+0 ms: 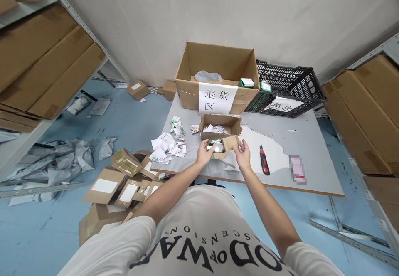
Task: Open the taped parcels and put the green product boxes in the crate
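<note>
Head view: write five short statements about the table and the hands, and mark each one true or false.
1. Both hands hold the small open carton at the table's near edge. True: the left hand and the right hand grip its two sides.
2. The red and black utility knife lies left of the hands. False: it lies to their right.
3. The large cardboard box at the back bears a white paper sign. True.
4. The black plastic crate stands on the floor. False: it stands on the table, right of the large box.
5. Crumpled white paper lies left of the hands. True.
</note>
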`<state>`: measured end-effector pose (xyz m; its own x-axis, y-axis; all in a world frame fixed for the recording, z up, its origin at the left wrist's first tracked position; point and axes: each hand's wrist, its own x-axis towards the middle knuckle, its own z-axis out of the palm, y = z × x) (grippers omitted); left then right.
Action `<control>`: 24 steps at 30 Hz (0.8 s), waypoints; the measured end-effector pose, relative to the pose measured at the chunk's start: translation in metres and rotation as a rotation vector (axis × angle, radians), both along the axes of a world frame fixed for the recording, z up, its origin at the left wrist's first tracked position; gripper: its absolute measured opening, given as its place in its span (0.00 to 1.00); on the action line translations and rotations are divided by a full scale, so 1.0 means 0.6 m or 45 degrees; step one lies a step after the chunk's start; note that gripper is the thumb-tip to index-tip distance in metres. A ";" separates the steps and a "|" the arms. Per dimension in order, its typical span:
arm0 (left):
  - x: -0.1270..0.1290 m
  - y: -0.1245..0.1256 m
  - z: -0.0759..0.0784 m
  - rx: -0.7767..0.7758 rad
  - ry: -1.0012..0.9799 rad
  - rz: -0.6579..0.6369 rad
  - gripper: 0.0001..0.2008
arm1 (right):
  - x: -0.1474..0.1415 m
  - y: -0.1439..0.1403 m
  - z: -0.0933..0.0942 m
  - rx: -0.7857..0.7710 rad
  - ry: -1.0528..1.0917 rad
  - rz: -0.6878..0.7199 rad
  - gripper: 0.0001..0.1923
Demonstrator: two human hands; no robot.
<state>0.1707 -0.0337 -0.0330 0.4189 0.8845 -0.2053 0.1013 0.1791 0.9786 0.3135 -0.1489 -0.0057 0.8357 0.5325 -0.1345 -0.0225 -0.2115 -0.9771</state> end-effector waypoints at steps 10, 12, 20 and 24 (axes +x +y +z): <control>-0.056 -0.021 0.021 0.402 0.215 -0.060 0.12 | -0.006 0.017 -0.015 -0.105 -0.138 0.013 0.30; -0.052 -0.001 0.036 0.486 0.279 -0.176 0.12 | -0.008 0.015 -0.010 -0.138 -0.169 0.019 0.29; -0.018 0.057 0.097 0.972 0.650 -0.792 0.13 | -0.018 0.013 0.008 -0.256 -0.365 0.042 0.25; -0.014 0.042 0.111 1.007 0.860 -0.745 0.12 | -0.021 0.016 0.011 -0.254 -0.407 0.068 0.24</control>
<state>0.1624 -0.0084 0.0336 0.8175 0.5755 -0.0231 0.5034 -0.6945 0.5141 0.3007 -0.1392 0.0011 0.8241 0.5659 0.0232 0.2931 -0.3912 -0.8724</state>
